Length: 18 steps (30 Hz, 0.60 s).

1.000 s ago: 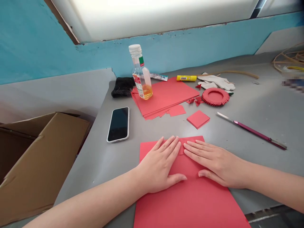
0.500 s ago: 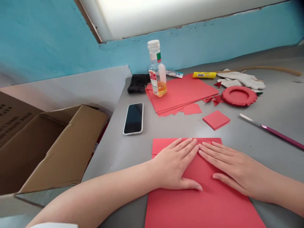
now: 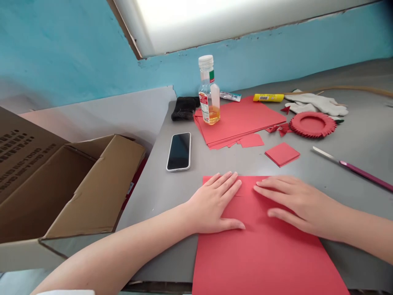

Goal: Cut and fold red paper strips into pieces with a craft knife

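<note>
Head view: a large red sheet of paper [image 3: 264, 262] lies on the grey table [image 3: 215, 164], its near end running out of the frame. Flat across its far left part is the left hand [image 3: 215, 205], palm down, fingers stretched out and thumb spread, gripping nothing. Over the far right part is the right hand [image 3: 297, 205], slightly blurred, its fingers extended and its thumb apart; whether its palm touches the paper I cannot tell. Between the hands a short line shows near the sheet's far edge. Beyond the sheet lie a phone [image 3: 179, 151], a small stack of red cards [image 3: 281, 154] and a purple-handled knife [image 3: 362, 173]. Farther back, a bottle [image 3: 209, 98] stands on a pile of red paper [image 3: 248, 119], with a pleated red ring [image 3: 313, 124] to its right.
</note>
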{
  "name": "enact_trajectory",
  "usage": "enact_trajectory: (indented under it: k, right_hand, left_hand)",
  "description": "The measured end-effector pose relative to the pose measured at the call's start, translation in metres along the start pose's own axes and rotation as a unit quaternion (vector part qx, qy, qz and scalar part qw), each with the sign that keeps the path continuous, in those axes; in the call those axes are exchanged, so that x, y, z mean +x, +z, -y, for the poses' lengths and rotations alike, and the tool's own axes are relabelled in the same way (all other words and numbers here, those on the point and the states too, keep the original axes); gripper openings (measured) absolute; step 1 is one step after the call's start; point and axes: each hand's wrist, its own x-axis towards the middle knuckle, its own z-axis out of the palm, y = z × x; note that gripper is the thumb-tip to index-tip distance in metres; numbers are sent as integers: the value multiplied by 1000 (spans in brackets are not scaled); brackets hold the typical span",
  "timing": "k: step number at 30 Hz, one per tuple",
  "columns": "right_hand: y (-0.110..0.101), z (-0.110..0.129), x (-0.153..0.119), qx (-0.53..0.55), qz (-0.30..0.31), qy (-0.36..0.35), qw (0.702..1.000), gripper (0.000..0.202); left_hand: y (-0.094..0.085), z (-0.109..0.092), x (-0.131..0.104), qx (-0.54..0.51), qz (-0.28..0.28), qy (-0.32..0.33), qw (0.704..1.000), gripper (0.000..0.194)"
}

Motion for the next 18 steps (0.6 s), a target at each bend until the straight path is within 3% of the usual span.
enact_trajectory:
  k: [4, 7, 10, 18]
  right_hand:
    - [7, 8, 42, -3, -34, 15, 999, 39]
    - [14, 11, 55, 4, -43, 24, 999, 39]
    - [15, 9, 45, -3, -55, 47, 997, 38]
    - [-2, -19, -14, -83, -63, 78, 991, 34]
  left_hand:
    - [0, -1, 1, 8, 1, -3, 1000, 94]
    - [0, -1, 2, 14, 7, -2, 1000, 94]
    - [-1, 0, 2, 21, 25, -7, 999, 94]
    - [-2, 1, 2, 37, 19, 13, 999, 81]
